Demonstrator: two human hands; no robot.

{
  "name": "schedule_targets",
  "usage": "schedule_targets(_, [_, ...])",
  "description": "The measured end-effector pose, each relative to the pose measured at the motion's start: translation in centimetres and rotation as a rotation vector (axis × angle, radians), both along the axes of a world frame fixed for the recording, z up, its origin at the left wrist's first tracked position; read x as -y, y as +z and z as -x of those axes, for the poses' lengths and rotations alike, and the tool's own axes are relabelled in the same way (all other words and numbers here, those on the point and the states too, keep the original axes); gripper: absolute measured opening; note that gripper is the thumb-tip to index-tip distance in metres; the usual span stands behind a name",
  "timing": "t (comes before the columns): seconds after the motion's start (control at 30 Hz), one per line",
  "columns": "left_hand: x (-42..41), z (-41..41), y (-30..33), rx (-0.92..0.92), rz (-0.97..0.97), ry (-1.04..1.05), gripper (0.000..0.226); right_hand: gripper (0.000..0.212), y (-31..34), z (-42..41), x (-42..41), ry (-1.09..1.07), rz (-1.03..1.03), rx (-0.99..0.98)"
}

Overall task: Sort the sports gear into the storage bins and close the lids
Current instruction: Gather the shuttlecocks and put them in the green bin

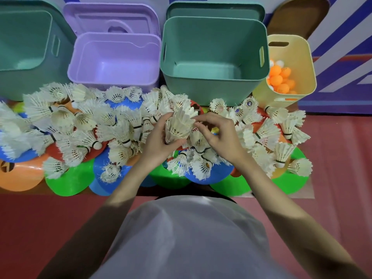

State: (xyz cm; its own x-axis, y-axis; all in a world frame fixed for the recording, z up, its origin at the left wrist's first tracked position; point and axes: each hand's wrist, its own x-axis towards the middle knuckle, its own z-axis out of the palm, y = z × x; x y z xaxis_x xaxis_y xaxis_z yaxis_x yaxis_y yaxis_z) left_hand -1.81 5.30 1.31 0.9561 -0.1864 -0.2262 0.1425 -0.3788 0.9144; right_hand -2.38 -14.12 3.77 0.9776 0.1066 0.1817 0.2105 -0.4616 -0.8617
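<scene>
We see our left hand (159, 137) grasping a nested stack of shuttlecocks (179, 125) from the left, thumb under its lower end, while our right hand (218, 133) pinches the stack's feathered rim from the right. The stack is lifted just above the loose shuttlecocks (84, 125) that spread left and right across the whole pile, so feathers crowd close around both hands. Under them lie flat discs (70, 182) in green, blue, orange and red, poking out along the near edge. Beyond the pile stands a row of open bins: a green bin (213, 87) directly past the stack, a purple bin (112, 77) to its left, another green bin (20, 81) at far left, and a yellow bin (302, 77) at right holding orange balls (280, 79). A purple lid (112, 19) and a green lid (215, 11) lean behind their bins. The floor (342, 158) is red.
</scene>
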Motion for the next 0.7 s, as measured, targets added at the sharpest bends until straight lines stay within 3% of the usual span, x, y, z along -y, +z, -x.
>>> schedule_targets(0.23, [-0.6, 0.3, -0.4, -0.024, 0.061, 0.129, 0.058, 0.02, -0.3, 0.8, 0.1, -0.167, -0.059, 0.002])
schedule_targets(0.3, [-0.9, 0.5, -0.3, -0.025, 0.074, 0.163, 0.058, 0.022, -1.3, 1.0, 0.5, -0.153, 0.073, -0.024])
schedule_targets(0.5, [-1.3, 1.5, -0.1, -0.03, 0.083, 0.186, 0.056, 0.027, -5.2, 1.5, 0.8, 0.163, 0.67, -0.141])
schedule_targets(0.6, [-1.7, 1.9, 0.2, 0.005, 0.05, 0.154, 0.058, 0.01, -5.7, 1.7, 0.3, 0.173, 0.717, -0.103])
schedule_targets(0.7, [-2.0, 2.2, 0.3, 0.028, 0.021, 0.129, 0.056, 0.008, -5.1, 1.6, 0.3, 0.128, 0.699, -0.079])
